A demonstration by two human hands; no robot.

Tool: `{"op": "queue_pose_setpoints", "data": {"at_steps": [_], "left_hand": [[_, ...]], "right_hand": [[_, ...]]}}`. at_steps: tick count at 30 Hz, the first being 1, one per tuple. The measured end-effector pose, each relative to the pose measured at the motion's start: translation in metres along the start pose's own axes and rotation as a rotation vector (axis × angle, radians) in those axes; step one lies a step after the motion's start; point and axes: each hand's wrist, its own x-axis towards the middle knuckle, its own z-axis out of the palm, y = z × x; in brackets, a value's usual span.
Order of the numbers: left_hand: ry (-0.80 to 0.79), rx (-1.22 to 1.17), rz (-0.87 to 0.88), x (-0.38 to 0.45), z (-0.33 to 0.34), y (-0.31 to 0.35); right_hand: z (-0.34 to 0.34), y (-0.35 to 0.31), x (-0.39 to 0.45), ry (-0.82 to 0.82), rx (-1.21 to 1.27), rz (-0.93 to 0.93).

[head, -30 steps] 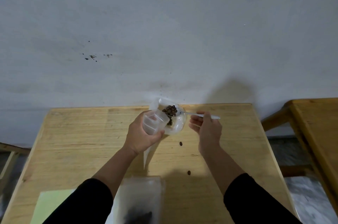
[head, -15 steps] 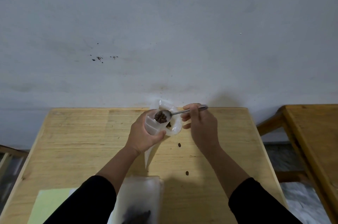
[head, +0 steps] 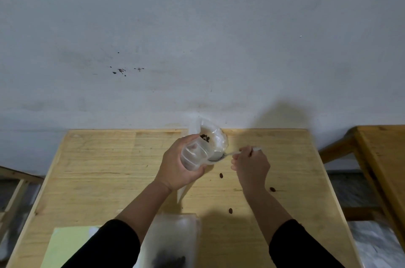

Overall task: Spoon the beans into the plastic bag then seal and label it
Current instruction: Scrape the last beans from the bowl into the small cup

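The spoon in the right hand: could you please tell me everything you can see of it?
The spoon looks like thin silvery metal, with a slim handle and a small oval bowl. The right hand pinches the handle near its far end, which pokes out past the fingers. It lies roughly level above the table, bowl pointing left, at or just under the lower edge of the clear bag that the left hand holds. No beans show in the bowl, though it is small and somewhat blurred.

Two hands: left hand [head: 175,169], right hand [head: 252,164]; one spoon [head: 221,156]; three loose beans on the desk [head: 98,169]; two plastic bags, one held [head: 213,138], one near [head: 173,243]; one green sheet [head: 65,245].
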Motion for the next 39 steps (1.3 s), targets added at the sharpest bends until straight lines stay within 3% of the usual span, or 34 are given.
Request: {"op": "queue_pose_setpoints", "data": {"at_steps": [4, 9, 14, 26, 34, 39], "left_hand": [[-0.045, 0.056, 0.074, 0.002, 0.002, -0.002], [-0.083, 0.109, 0.108, 0.005, 0.001, -0.004], [-0.042, 0.130, 0.068, 0.007, -0.004, -0.010], [-0.001, 0.088, -0.031, 0.012, -0.003, -0.010], [0.000, 0.080, -0.045, 0.013, -0.001, -0.008], [0.013, 0.094, -0.062, 0.013, -0.002, -0.006]], "right_hand": [[0.019, 0.007, 0.002, 0.022, 0.179, 0.226], [0.040, 0.006, 0.005, 0.007, 0.645, 0.541], [0.035, 0.007, 0.005, -0.065, 0.769, 0.589], [-0.004, -0.019, 0.009, -0.064, 0.646, 0.240], [-0.016, -0.038, 0.001, -0.115, 0.594, 0.110], [-0.015, -0.037, -0.010, -0.184, 0.320, -0.249]]}}
